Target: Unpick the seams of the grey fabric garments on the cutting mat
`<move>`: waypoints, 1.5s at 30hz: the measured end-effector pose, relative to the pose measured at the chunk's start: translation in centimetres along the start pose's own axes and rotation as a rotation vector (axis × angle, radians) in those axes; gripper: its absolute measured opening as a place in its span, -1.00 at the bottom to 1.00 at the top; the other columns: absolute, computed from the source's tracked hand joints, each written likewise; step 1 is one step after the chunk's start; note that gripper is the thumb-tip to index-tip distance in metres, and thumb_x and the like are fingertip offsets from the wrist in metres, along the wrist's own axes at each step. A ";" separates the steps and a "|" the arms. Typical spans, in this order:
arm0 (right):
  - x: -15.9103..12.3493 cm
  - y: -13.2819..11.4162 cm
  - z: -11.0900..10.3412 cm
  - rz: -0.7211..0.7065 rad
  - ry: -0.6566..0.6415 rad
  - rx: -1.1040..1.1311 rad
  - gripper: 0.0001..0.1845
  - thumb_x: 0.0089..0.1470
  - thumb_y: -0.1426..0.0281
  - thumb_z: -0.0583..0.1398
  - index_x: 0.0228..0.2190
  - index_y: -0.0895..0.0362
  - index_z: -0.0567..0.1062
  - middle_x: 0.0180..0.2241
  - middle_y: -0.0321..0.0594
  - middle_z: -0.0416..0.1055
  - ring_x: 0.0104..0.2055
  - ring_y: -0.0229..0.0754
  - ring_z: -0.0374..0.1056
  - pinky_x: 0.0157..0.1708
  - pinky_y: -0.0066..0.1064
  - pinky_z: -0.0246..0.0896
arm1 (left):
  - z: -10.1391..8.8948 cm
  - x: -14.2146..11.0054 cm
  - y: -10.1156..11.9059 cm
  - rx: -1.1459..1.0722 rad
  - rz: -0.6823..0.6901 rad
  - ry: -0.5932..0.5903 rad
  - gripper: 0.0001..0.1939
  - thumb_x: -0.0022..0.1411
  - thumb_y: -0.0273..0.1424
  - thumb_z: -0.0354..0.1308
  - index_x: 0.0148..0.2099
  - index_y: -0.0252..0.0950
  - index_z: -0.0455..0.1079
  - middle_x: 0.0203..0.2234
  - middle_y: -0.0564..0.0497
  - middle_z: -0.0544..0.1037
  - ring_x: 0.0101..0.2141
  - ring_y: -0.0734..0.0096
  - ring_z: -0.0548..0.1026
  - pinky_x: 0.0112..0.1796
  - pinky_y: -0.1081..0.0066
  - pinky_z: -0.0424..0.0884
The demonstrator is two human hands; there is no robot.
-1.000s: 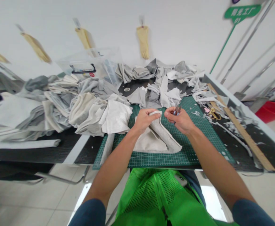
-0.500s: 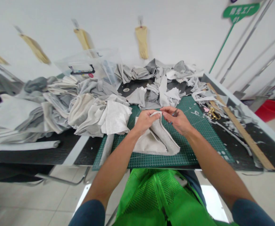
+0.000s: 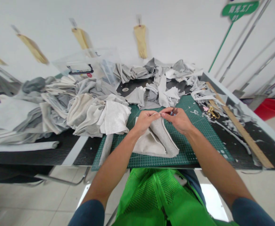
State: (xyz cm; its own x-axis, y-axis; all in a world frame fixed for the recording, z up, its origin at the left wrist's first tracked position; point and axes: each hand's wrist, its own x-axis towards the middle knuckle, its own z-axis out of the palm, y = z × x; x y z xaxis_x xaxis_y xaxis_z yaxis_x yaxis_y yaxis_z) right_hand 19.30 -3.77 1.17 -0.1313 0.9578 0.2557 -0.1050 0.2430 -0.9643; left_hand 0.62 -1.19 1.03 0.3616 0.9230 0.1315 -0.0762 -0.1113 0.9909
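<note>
The left hand (image 3: 145, 121) and right hand (image 3: 179, 120) pinch adjoining points on the upper edge of the grey fabric piece (image 3: 161, 134); the right also holds a small tool (image 3: 173, 111). Hold the edge evenly taut, with the fabric's lower part supported by the cutting mat (image 3: 191, 114).

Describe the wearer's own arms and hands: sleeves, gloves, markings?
Left hand and right hand are gloveless. Both forearms are bare, with no watch, cable or marking visible. Left sleeve and right sleeve are plain dark blue, short. Rings: can't tell.
</note>
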 end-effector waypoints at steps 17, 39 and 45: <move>0.1 0.3 -0.2 0.058 0.006 0.089 -0.58 -0.11 0.08 0.50 -0.31 0.11 0.65 -0.46 -0.30 0.42 -0.43 -0.27 0.17 -0.42 -0.35 0.01 | -0.2 0.0 -0.3 -0.003 -0.036 -0.056 -0.62 -0.07 -0.16 0.52 -0.31 -0.36 0.63 -0.47 0.03 0.57 -0.44 0.46 0.41 -0.38 0.45 0.27; 0.9 0.6 -2.8 0.052 0.036 0.049 -0.45 -0.22 0.32 0.52 -0.11 0.10 0.62 -0.30 -0.29 0.52 -0.28 -0.24 0.37 -0.18 -0.36 0.24 | -5.4 2.2 -0.6 0.119 0.119 0.493 -0.86 -0.03 -0.42 0.30 -0.33 -0.29 0.50 -0.47 0.07 0.52 -0.42 0.43 0.42 -0.33 0.43 0.33; 0.6 0.6 -1.4 0.024 0.002 0.083 -0.39 -0.18 0.28 0.52 -0.05 0.07 0.58 -0.20 -0.20 0.60 -0.18 -0.13 0.46 -0.07 -0.25 0.33 | -3.4 1.0 0.0 0.543 0.420 0.262 -0.34 -0.13 -0.60 0.27 0.10 -0.24 0.52 0.12 -0.14 0.54 0.21 0.04 0.39 0.24 0.16 0.25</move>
State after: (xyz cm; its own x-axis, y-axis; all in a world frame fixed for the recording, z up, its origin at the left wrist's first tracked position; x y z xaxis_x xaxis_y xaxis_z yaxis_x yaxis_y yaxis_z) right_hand 20.58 -2.83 0.62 -0.1327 0.9635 0.2325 -0.1834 0.2067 -0.9611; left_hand -2.14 1.00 1.08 0.1642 0.8126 0.5592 0.3360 -0.5791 0.7428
